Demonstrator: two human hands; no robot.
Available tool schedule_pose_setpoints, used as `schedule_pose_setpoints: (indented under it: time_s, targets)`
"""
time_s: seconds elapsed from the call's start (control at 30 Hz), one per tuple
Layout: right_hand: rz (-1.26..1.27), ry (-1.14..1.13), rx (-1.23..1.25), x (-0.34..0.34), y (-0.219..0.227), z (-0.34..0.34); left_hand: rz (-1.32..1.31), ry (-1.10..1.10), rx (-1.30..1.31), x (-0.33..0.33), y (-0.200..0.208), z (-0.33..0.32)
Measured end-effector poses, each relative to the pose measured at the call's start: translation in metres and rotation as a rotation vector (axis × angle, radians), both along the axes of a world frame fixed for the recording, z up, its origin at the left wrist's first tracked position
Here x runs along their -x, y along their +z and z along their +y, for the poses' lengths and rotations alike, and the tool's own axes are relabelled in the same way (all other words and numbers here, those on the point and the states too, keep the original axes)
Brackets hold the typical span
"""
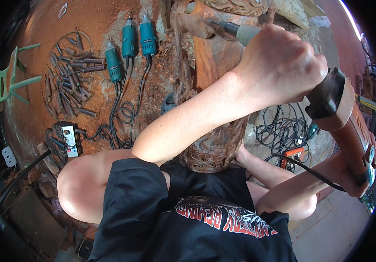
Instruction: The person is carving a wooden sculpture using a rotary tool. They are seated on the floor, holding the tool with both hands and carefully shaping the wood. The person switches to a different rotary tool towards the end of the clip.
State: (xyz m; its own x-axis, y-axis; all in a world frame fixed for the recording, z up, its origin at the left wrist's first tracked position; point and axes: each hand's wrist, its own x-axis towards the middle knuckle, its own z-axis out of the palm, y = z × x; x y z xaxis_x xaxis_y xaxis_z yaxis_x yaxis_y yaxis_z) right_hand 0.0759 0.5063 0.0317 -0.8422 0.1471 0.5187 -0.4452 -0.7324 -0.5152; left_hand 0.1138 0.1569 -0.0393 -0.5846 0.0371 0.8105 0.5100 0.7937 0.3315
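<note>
My left hand (284, 63) is closed around the grey front grip of an electric carving chisel (348, 131). This tool has a long orange-brown body and a black gear head. At its rear end, my right hand (353, 177) is wrapped around the body, partly hidden by it. The narrow metal tip points left, over a large carved wood piece (214, 146) that stands between my legs. Whether the tip touches the wood, I cannot tell. Swirling relief shows at the carving's near end, while my left forearm covers part of its middle.
Three teal die grinders (129, 39) lie on the dusty floor at left, beside a pile of hand chisels (72, 83). A pale green plastic chair (4, 85) stands far left. Coiled black cables (279, 131) and an orange power strip (293, 153) lie right of the carving.
</note>
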Motion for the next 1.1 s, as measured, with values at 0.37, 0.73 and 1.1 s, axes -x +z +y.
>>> schedule_pose_setpoints:
  time_s: [0.37,0.73,1.1]
  targets:
    - [0.03,-0.353,-0.284,0.001,0.009,-0.01,0.008,-0.009,-0.016,0.001,0.001,0.0]
    - [0.045,-0.304,-0.272,0.004,0.028,-0.01,0.034,0.03,-0.064,0.002,0.005,-0.003]
    - [0.05,-0.287,-0.277,0.0,0.042,-0.012,0.091,0.031,-0.176,0.004,0.007,-0.006]
